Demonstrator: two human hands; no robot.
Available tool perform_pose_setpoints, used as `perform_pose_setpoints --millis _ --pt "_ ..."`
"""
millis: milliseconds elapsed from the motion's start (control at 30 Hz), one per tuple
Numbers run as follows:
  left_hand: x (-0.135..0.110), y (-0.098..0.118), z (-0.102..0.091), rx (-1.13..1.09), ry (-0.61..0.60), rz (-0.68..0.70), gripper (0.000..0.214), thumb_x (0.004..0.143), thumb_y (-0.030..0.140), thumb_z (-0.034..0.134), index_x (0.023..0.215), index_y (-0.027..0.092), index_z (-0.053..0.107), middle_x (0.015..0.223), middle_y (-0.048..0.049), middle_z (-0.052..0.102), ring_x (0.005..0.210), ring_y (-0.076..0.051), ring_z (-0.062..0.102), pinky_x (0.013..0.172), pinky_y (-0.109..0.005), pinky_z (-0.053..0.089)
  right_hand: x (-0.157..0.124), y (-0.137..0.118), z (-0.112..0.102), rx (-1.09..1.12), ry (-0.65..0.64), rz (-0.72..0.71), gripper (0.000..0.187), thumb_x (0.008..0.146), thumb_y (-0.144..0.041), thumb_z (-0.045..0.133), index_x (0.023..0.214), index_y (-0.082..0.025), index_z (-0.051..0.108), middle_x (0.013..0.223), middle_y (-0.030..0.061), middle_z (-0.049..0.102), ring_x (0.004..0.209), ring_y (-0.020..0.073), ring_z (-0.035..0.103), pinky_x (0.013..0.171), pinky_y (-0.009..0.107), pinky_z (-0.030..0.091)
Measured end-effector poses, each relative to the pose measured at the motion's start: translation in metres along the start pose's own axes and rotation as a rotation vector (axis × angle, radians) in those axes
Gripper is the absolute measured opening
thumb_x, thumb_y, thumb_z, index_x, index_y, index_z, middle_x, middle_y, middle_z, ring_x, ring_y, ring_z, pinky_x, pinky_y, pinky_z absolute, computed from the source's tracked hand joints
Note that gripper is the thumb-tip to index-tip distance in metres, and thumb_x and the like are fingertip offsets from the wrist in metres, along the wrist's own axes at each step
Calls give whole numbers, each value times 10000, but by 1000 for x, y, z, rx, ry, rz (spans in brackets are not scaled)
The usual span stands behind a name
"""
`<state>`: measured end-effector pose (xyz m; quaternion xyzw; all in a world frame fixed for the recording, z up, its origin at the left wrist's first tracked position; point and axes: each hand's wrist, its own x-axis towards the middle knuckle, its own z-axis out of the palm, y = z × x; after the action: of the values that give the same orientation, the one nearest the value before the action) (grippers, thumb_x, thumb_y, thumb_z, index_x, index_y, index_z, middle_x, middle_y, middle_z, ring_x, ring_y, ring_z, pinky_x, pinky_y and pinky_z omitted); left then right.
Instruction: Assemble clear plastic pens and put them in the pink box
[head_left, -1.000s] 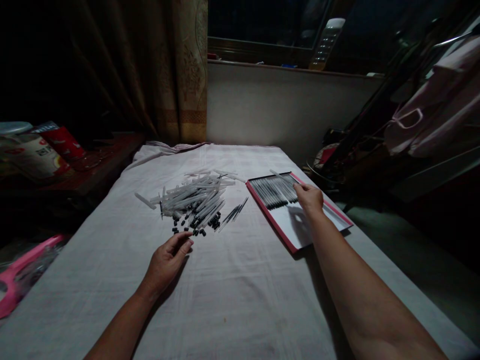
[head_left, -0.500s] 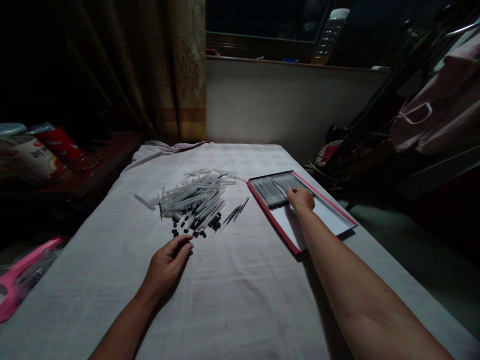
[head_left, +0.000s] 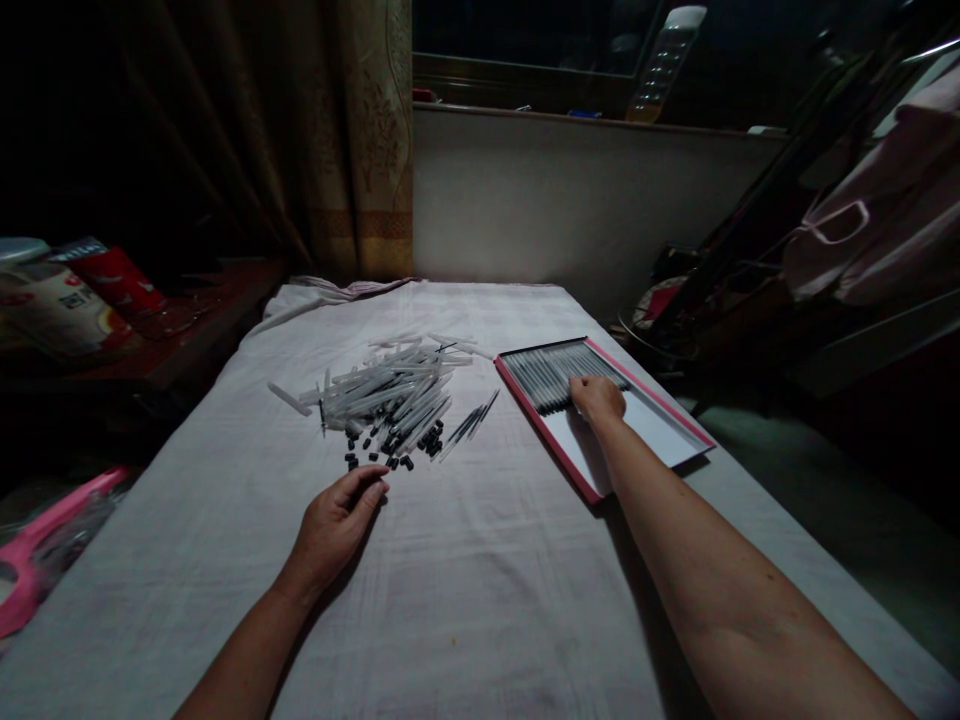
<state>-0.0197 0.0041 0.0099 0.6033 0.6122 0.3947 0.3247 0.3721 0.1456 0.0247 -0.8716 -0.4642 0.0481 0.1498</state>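
My right hand [head_left: 598, 400] is over a shallow box [head_left: 551, 448] with a red edge, its fingers curled together at the near right part of a row of slim pens [head_left: 551, 372]. What the fingertips pinch, if anything, is hidden. Resting on the cloth, my left hand [head_left: 337, 515] has its fingers stretched out, with a gap between thumb and forefinger and nothing visible in it. Just beyond its fingertips lie small black caps [head_left: 406, 462]. Behind them is a heap of translucent pen barrels [head_left: 382, 388]. Several thin dark refills [head_left: 471, 422] lie between heap and box.
A pale checked cloth [head_left: 450, 580] covers the table. At left are a pink-handled object [head_left: 56, 525] and a side table with a tub [head_left: 56, 310]. A curtain [head_left: 360, 150] hangs behind. On the sill leans a bottle [head_left: 664, 65]; pink fabric [head_left: 885, 200] hangs at right.
The view has shifted very slightly. My right hand has moved a touch left over the pen row; my left hand stays in place.
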Motion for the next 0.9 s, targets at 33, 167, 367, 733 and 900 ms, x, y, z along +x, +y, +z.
perform_pose_setpoints --millis 33,167,367,733,900 --pt "0 0 0 0 -1 -4 406 773 529 606 985 202 718 826 -46 754 746 -212 711 721 -324 564 0 1 -1 -4 0 -5 429 954 -376 448 1093 -146 782 1122 194 740 1052 318 691 814 363 514" --pt "0 1 1 -7 -4 -12 413 763 533 600 978 201 719 838 -46 753 759 -211 710 732 -323 562 -2 3 -8 -7 2 -20 430 957 -354 433 1067 -136 787 1072 185 755 1013 307 700 767 332 499" --pt "0 -1 1 -6 -25 -16 436 775 548 590 1006 201 720 855 -53 756 773 -219 717 763 -342 562 -7 -5 -23 15 50 -88 420 944 -333 431 1012 -133 795 1019 169 766 947 303 697 689 312 462" --pt "-1 -1 0 -137 3 -38 430 765 551 631 970 186 730 772 -45 741 720 -208 706 679 -321 569 -43 -86 -10 130 15 -584 323 934 -313 495 1035 -220 787 1100 79 761 1037 233 673 825 283 479" --pt "-1 -2 -1 -242 47 -56 410 776 535 639 957 177 725 753 -42 727 663 -183 688 635 -301 573 -51 -128 5 79 -74 -697 344 960 -320 494 1206 -238 719 1229 68 717 1147 218 642 969 302 470"
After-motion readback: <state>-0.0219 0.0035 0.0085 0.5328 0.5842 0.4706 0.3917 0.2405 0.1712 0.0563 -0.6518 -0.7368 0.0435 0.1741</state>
